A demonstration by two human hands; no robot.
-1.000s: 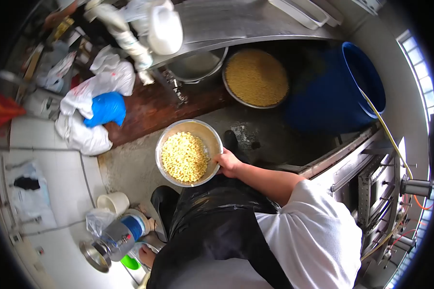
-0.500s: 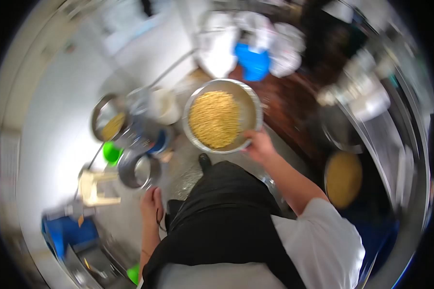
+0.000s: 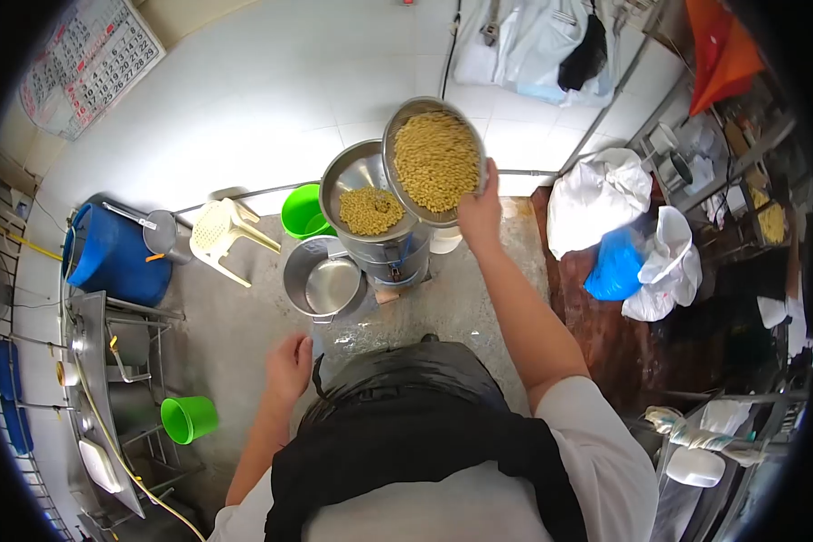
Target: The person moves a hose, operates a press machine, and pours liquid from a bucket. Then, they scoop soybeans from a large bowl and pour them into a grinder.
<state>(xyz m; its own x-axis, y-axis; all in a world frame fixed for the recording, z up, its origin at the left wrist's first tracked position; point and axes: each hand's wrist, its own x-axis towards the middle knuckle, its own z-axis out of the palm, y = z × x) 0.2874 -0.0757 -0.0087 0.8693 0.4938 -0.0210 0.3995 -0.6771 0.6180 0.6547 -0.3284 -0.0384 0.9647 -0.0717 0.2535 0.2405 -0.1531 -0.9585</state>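
My right hand [image 3: 481, 215] grips the rim of a round metal bowl [image 3: 475, 144] heaped with yellow beans [image 3: 436, 158]. The bowl tilts slightly and overlaps the right edge of a wide metal hopper [image 3: 339, 172]. Inside the hopper lies a smaller pile of beans [image 3: 370, 210]. Below it stands a cylindrical steel machine [image 3: 388, 257] with a latch on its front. A deep metal pot [image 3: 295, 280] sits on the floor beside the machine, in front of my left hand [image 3: 289, 366]. That hand hangs low with its fingers curled, and nothing shows in it.
A green bucket [image 3: 303, 213] and a cream plastic stool [image 3: 221, 230] stand left of the machine. Farther left are a blue barrel [image 3: 122, 257], a metal sink [image 3: 99, 397] and another green bucket [image 3: 190, 419]. White sacks [image 3: 596, 203] and a blue bag [image 3: 616, 264] lie at right.
My view has turned toward the machine, now straight ahead. The bowl in my right hand has come from apart from the hopper to over its right edge. My left hand stays low.
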